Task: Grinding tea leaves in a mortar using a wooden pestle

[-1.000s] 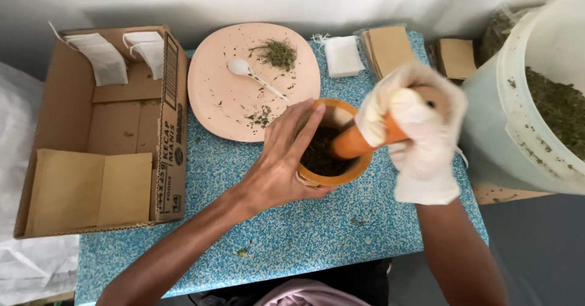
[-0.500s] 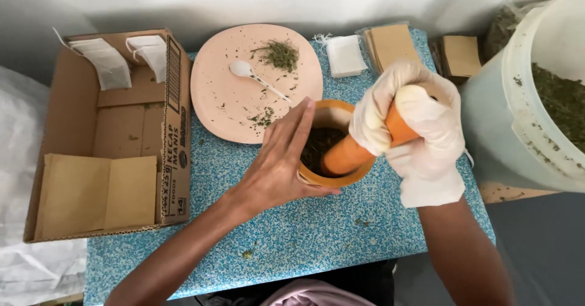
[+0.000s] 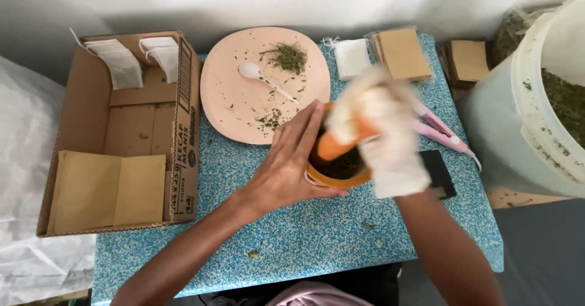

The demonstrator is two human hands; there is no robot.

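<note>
Speckled blue tabletop, herbs everywhere. Bare left hand lies flat with open fingers against the round orange mortar bowl, steadying it; white-gloved right hand, blurred, grips the orange pestle inside. Best bet: keep strokes short, bowl pinned between those fingers.

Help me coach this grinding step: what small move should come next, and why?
Probably another press and twist of the orange pestle down into the bowl. The gloved right hand grips it tilted, the left hand steadies the bowl's side, and dark green herb lies inside.
</note>
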